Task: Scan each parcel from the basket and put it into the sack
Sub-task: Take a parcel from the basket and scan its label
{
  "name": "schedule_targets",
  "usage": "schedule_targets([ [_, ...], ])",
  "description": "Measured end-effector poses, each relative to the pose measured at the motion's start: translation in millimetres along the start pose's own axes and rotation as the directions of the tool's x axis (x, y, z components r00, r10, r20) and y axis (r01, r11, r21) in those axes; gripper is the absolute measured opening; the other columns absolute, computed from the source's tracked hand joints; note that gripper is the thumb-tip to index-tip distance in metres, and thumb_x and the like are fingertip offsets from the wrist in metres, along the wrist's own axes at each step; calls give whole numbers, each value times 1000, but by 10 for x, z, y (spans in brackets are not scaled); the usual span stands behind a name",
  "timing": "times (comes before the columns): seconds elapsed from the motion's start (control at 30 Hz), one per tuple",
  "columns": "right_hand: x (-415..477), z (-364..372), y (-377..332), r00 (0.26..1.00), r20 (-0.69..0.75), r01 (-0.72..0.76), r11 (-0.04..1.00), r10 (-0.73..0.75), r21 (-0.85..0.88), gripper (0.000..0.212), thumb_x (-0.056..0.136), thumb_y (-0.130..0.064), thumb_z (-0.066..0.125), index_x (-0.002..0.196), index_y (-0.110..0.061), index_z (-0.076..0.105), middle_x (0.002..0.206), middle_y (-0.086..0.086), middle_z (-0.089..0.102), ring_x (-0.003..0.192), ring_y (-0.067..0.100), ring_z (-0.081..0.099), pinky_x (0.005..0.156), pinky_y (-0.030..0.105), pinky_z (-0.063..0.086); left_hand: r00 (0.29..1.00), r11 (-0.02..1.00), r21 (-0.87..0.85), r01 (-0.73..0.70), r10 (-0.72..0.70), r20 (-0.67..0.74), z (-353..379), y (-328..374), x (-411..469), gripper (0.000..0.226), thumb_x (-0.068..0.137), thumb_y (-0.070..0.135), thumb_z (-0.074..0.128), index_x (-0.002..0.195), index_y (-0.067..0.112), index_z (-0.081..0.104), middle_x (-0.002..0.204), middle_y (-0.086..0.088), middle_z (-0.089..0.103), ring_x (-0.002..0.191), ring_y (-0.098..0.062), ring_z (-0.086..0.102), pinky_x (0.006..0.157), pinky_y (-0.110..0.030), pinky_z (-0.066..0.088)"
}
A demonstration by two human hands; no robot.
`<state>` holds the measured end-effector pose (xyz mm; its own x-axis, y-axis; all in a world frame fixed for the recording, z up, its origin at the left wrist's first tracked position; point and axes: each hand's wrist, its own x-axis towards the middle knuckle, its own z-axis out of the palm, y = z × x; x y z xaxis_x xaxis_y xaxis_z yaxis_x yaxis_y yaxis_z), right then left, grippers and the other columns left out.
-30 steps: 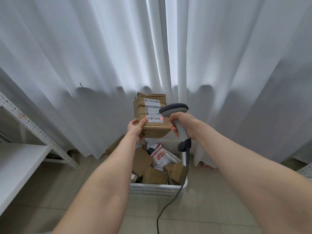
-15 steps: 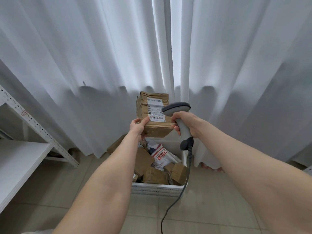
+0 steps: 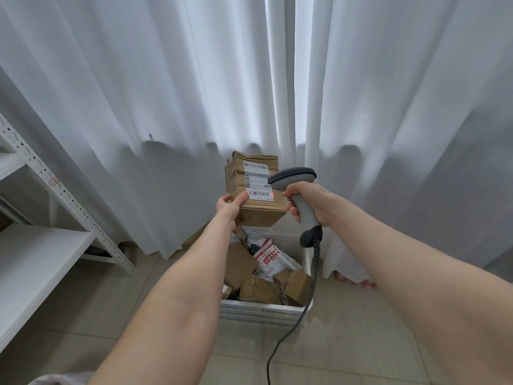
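White pleated curtain [image 3: 166,107] fills the whole back, w/ pale tiled floor [image 3: 361,343] below it. White metal shelf rack [image 3: 41,259] stands at left, well apart from the work. White plastic basket [image 3: 263,312] sits on the floor against the curtain, part full of loose cardboard boxes and a white-and-red poly mailer [image 3: 270,262].

Brown cardboard parcel [image 3: 258,212] is held in the air above the basket's far edge, label face toward the camera. Grey handheld scanner [image 3: 294,177] is just right of it; its black cable [image 3: 288,334] drops past the basket's right corner to the floor. Left hand [image 3: 230,207] grips the parcel's lower-left corner, thumb on the label side. Right hand [image 3: 308,195] is wrapped round the scanner handle. Red aiming dot [image 3: 272,194] lies at the right end of the barcode [image 3: 258,193].

Step in hand, prob.: the scan. To do it well, hold the box steady and tip the scanner so the beam crosses the full barcode, not just its end. Keep the thumb off the bars.

Room: open floor left & right of the basket. Cable hangs near the basket's right edge and may snag. Sack not in view, so the path to it can't be judged.
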<state>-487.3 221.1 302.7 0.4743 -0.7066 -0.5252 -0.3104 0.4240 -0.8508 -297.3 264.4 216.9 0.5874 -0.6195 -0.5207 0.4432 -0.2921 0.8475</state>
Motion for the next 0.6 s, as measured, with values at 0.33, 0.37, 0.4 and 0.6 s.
schedule_targets([
  [0.33,-116,68,75,999,31,8,1000,-8,-5,7,89,-15,58,84,-10,56,62,4,59,46,10,52,47,20,47,1000,1000,-1,-16,16,-7,-128,-45,-143,73,79,29,77,140,18,37,136,-14,47,116,-34,52,92,-54,51],
  [0.37,-133,83,95,999,43,5,1000,-5,0,7,89,-15,58,87,-9,57,63,5,60,46,10,53,48,20,48,1000,1000,1,-22,22,-17,-156,-53,-185,73,80,30,77,140,17,38,136,-14,47,117,-34,51,92,-54,51],
  [0.4,-147,101,118,998,56,5,1000,-5,-1,8,90,-16,58,92,-8,58,65,6,61,47,10,53,48,20,48,999,1000,-1,-27,27,-28,-189,-60,-228,73,80,30,77,140,17,38,137,-14,47,117,-34,51,93,-54,51],
  [0.6,-268,328,266,988,156,26,999,-22,-28,18,91,-17,60,104,-5,59,69,9,64,46,11,55,44,21,47,989,999,6,-54,54,-137,-549,-178,-621,77,77,37,78,138,11,39,131,-14,52,114,-32,54,94,-51,51],
])
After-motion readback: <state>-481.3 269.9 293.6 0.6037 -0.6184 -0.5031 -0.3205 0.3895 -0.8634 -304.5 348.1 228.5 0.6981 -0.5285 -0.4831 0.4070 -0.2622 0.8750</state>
